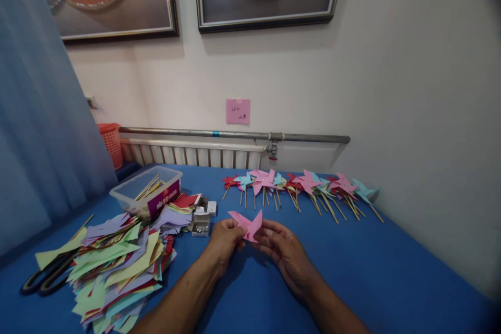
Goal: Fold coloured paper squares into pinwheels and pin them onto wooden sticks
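Observation:
Both hands meet over the blue table [376, 266] around a pink paper pinwheel [247, 223], partly folded, with two points sticking up. My left hand [224, 242] pinches its left side, fingers curled. My right hand [285, 251] holds its right side with thumb and fingertips pressed to the paper. The pinwheel is just above the cloth, with no stick visible on it.
A heap of coloured cut paper [117, 266] lies at the left, with black scissors [49, 274] beside it. A clear plastic box of sticks [146, 191] and small pin boxes [201, 225] stand behind. Several finished pinwheels [301, 188] line the far edge by the radiator [195, 154].

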Action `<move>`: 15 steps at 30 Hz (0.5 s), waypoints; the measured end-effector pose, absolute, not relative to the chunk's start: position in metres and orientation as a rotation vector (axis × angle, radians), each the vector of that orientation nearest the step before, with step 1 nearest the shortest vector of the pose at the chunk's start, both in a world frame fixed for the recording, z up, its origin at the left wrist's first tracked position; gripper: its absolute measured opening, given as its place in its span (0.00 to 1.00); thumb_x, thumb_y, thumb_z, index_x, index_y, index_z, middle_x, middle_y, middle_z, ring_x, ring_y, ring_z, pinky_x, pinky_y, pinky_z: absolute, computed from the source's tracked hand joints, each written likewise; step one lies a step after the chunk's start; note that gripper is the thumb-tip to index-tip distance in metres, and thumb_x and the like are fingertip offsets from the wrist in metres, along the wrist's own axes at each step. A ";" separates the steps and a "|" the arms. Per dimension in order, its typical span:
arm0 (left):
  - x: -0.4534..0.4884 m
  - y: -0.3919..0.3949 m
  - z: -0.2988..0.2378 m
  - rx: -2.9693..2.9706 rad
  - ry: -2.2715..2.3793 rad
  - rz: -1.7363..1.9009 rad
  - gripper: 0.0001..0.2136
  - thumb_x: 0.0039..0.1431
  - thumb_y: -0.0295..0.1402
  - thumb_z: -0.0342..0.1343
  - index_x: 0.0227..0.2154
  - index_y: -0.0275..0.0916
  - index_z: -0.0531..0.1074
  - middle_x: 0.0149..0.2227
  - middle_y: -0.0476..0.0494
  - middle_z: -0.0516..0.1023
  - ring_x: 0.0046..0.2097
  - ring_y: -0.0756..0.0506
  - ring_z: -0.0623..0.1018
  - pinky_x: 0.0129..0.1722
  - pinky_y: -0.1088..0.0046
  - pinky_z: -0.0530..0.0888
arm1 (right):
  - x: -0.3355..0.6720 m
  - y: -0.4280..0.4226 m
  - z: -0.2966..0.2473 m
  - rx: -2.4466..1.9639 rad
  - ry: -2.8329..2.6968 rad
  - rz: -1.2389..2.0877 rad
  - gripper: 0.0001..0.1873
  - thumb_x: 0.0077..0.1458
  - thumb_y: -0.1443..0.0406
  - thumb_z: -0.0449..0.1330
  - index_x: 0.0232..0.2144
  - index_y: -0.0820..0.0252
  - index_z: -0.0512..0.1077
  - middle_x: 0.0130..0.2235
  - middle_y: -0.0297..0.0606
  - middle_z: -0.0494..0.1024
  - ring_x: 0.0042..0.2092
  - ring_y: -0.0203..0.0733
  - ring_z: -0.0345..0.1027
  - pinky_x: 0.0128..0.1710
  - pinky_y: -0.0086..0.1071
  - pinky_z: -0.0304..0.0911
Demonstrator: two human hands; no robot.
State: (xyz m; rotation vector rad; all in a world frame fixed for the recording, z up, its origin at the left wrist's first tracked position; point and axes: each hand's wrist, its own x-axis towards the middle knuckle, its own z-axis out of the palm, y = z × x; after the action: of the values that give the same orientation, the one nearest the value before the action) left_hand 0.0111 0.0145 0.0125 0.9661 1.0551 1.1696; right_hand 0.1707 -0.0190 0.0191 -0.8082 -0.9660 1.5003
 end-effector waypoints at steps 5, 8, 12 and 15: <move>0.011 0.016 0.009 1.072 1.104 1.173 0.12 0.39 0.38 0.64 0.18 0.38 0.67 0.16 0.51 0.69 0.18 0.53 0.64 0.20 0.77 0.58 | 0.167 -0.010 0.005 -0.787 -0.975 1.495 0.26 0.39 0.59 0.77 0.42 0.59 0.78 0.41 0.43 0.84 0.42 0.47 0.79 0.49 0.41 0.70; 0.012 0.017 0.005 1.183 1.147 1.189 0.13 0.42 0.40 0.64 0.19 0.38 0.67 0.15 0.52 0.68 0.18 0.54 0.62 0.20 0.77 0.55 | 0.165 -0.001 -0.008 -0.831 -0.980 1.453 0.27 0.38 0.55 0.77 0.39 0.61 0.77 0.38 0.43 0.84 0.38 0.46 0.79 0.44 0.39 0.71; 0.016 0.016 0.002 1.260 1.141 1.202 0.15 0.42 0.42 0.65 0.18 0.38 0.67 0.16 0.53 0.67 0.20 0.53 0.63 0.21 0.77 0.56 | 0.164 0.000 -0.014 -0.844 -1.010 1.431 0.26 0.39 0.52 0.76 0.36 0.61 0.77 0.36 0.42 0.83 0.37 0.45 0.77 0.41 0.37 0.70; 0.017 0.015 0.001 1.302 1.157 1.212 0.14 0.44 0.42 0.63 0.18 0.38 0.66 0.16 0.52 0.67 0.20 0.53 0.64 0.22 0.77 0.57 | 0.164 -0.004 -0.012 -0.875 -1.030 1.414 0.23 0.41 0.53 0.75 0.35 0.61 0.76 0.32 0.38 0.81 0.34 0.42 0.75 0.38 0.34 0.68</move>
State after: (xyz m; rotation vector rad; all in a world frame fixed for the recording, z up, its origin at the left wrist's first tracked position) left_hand 0.0173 0.0154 0.0010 1.3017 1.1572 1.2124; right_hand 0.1645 -0.0035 -0.0116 -0.8745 -1.0304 1.4136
